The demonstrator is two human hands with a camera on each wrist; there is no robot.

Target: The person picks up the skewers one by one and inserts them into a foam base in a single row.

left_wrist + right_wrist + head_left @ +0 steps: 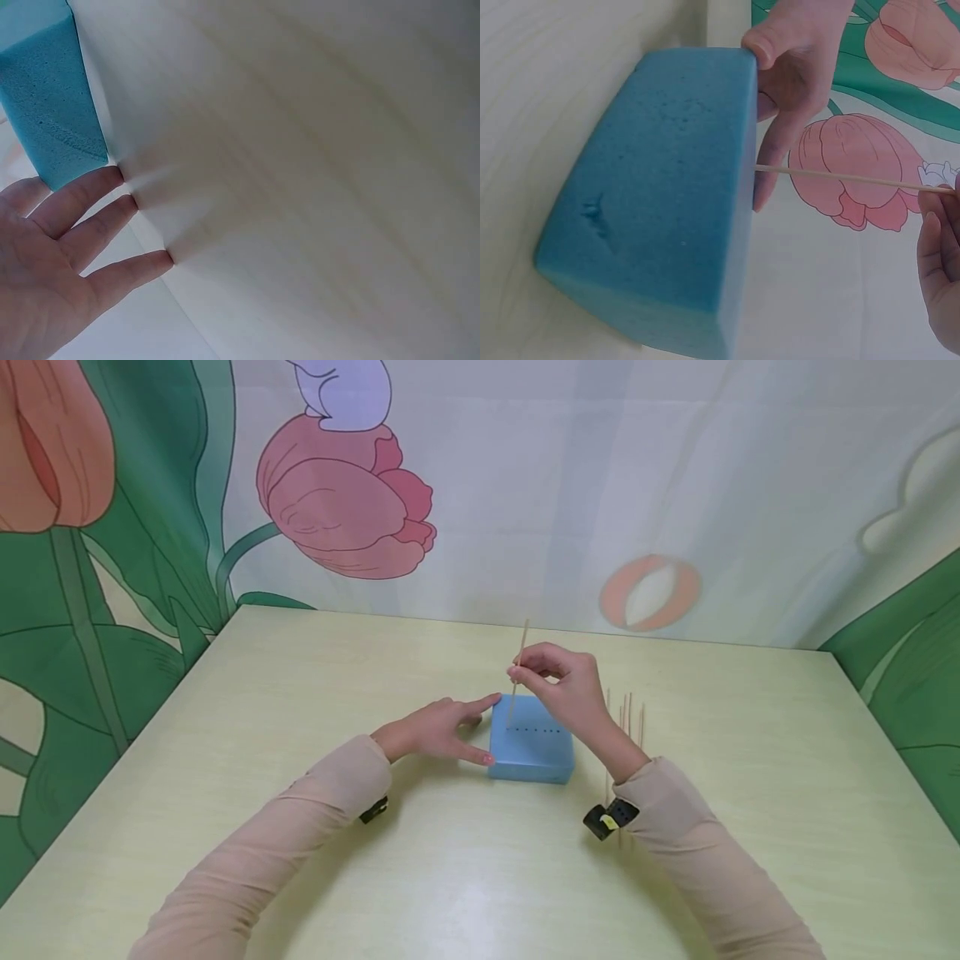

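A light blue foam block (528,756) lies on the table, with a row of small dark holes across its top. My left hand (435,729) rests against the block's left side, thumb and index finger stretched out to two of its corners; in the left wrist view the other fingers touch the table. Thumb and fingertips of my right hand (566,681) pinch a thin wooden stick (526,631) near its upper part. The stick stands almost upright, its lower end at the left end of the row of holes. In the right wrist view, that end meets the block's top face.
Several more thin sticks (642,722) lie on the table to the right of the block, partly hidden by my right forearm. Behind the pale wooden table (360,660) hangs a curtain (495,510) printed with flowers.
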